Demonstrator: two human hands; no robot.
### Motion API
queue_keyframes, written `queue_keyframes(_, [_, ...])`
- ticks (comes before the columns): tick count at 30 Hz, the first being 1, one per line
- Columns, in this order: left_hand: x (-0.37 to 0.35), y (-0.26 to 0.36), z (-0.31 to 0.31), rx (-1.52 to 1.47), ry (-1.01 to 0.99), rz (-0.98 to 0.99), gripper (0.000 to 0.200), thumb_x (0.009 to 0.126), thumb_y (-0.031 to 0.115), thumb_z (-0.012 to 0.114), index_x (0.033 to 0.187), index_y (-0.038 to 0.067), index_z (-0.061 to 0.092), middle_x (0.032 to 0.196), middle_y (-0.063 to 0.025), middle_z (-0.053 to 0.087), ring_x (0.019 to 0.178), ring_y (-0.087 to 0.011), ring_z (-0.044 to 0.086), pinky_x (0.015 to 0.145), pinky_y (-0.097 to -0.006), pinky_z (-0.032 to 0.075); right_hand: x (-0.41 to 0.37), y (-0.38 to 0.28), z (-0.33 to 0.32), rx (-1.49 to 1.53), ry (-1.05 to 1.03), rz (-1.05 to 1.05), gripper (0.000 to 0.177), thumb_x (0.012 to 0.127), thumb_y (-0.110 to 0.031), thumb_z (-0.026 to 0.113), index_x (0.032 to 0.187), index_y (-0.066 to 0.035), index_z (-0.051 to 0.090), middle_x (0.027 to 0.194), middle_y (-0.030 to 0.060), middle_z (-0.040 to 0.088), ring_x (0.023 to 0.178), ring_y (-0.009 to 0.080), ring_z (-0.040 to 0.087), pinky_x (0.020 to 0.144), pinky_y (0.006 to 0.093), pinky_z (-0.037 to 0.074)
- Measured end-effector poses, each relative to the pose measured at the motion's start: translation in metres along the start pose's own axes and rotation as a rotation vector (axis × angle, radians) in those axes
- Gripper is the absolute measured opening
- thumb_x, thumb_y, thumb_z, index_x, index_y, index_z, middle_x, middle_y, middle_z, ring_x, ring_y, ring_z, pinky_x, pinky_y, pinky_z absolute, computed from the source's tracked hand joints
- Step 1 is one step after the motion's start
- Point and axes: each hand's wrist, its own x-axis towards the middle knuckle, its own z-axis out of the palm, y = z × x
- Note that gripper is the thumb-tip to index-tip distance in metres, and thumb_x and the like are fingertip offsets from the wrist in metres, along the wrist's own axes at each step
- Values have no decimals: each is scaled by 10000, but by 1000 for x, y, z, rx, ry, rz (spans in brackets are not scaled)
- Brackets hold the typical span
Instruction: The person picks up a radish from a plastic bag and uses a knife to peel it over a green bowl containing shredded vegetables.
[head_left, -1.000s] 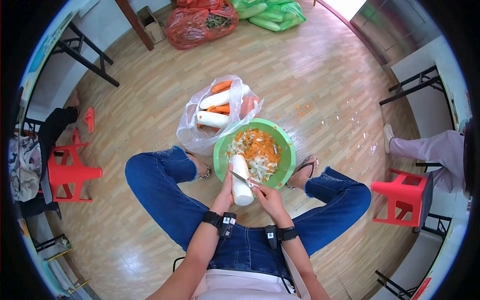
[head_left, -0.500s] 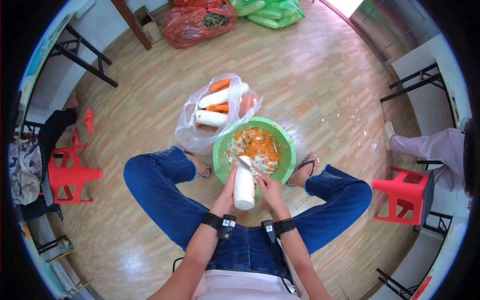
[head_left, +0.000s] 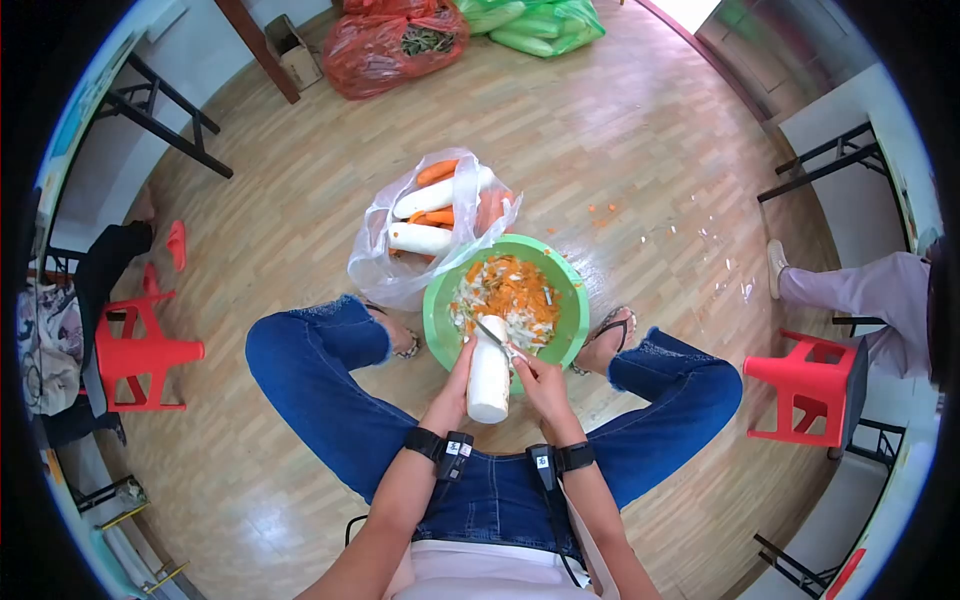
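A peeled white radish (head_left: 488, 385) slants over the near rim of a green basin (head_left: 570, 350). My left hand (head_left: 459, 375) is wrapped around the radish's left side. In my right hand (head_left: 541, 382) is a narrow-bladed peeling knife (head_left: 488, 332), its metal blade lying across the radish's upper end; the fingers hide its handle. Orange and white peelings (head_left: 512, 292) fill much of the basin. Just behind it, a clear plastic bag (head_left: 385, 275) holds white radishes (head_left: 420, 238) and carrots (head_left: 437, 172).
Red plastic stools (head_left: 150, 348) stand on both sides. Another person's leg (head_left: 855, 290) is at the right. Red (head_left: 390, 60) and green (head_left: 545, 30) bags of vegetables lie at the back. Peel scraps (head_left: 603, 209) dot the floor right of the bag.
The peeling knife and my right hand have shifted slightly down along the radish. The radish's upper end sits a little lower. My left hand keeps its hold.
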Motion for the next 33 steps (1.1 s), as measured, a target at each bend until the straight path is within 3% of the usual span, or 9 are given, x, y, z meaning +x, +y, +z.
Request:
queue_keyframes(2, [-1, 1, -2, -7, 20, 14, 565, 810, 559, 389, 1068, 69, 500, 811, -96, 608, 639, -209, 619, 507, -337, 531, -5, 1, 2, -13, -15, -27, 280, 825, -327, 513, 1078, -227, 577, 632, 108, 587, 533, 195, 558, 511, 302, 423])
queue_keyframes(4, [-1, 0, -4, -81, 175, 77, 551, 805, 559, 403, 1038, 71, 511, 772, -86, 609, 621, -202, 619, 497, -323, 529, -12, -11, 0, -49, -88, -15, 282, 824, -328, 513, 1082, -230, 574, 626, 103, 586, 517, 192, 550, 501, 298, 419])
queue_keyframes(11, [-3, -5, 1, 71, 23, -20, 536, 811, 551, 397, 1024, 74, 514, 772, -72, 604, 607, -186, 613, 486, -310, 527, 0, 3, 3, -14, 0, 68, 270, 831, -346, 496, 1076, -265, 574, 610, 93, 574, 515, 186, 539, 506, 301, 420])
queue_keyframes(14, [-3, -2, -1, 52, 58, 1, 542, 807, 558, 400, 1023, 74, 515, 771, -71, 605, 597, -186, 610, 487, -310, 527, -4, 13, 11, 85, 10, -35, 275, 834, -355, 486, 1082, -270, 569, 612, 98, 576, 515, 187, 541, 508, 305, 423])
queue_keyframes(17, [-5, 1, 0, -24, 108, 48, 551, 804, 560, 406, 1030, 69, 515, 785, -78, 607, 608, -185, 612, 492, -313, 528, -11, -4, 4, -38, -62, -23, 288, 832, -361, 484, 1074, -237, 578, 628, 108, 585, 530, 203, 558, 507, 310, 424])
queue_keyframes(23, [2, -8, -8, 22, 9, -46, 573, 807, 561, 398, 1050, 54, 506, 823, -96, 608, 642, -191, 615, 511, -322, 530, -4, 3, 6, -32, 29, -1, 283, 831, -363, 482, 1055, -230, 590, 620, 111, 580, 543, 243, 564, 513, 323, 431])
queue_keyframes(29, [5, -3, -15, 11, 136, 45, 548, 816, 547, 394, 1051, 64, 503, 810, -92, 605, 636, -194, 612, 510, -336, 530, -15, -17, -2, -56, -103, 24, 277, 832, -349, 485, 1028, -195, 605, 625, 114, 583, 548, 245, 566, 520, 329, 433])
queue_keyframes(31, [6, -4, -15, -6, 103, 45, 541, 815, 544, 396, 1051, 69, 503, 799, -90, 605, 627, -200, 610, 512, -343, 529, -12, -15, 1, 32, -72, 38, 265, 831, -264, 533, 1032, -104, 601, 655, 92, 595, 593, 85, 515, 557, 250, 420])
queue_keyframes(33, [2, -5, -11, 0, 116, 28, 537, 816, 541, 396, 1043, 68, 508, 792, -92, 606, 620, -203, 610, 509, -344, 528, -10, -17, 0, -13, -67, 43, 268, 832, -263, 533, 1030, -96, 601, 657, 86, 598, 598, 80, 515, 557, 246, 419])
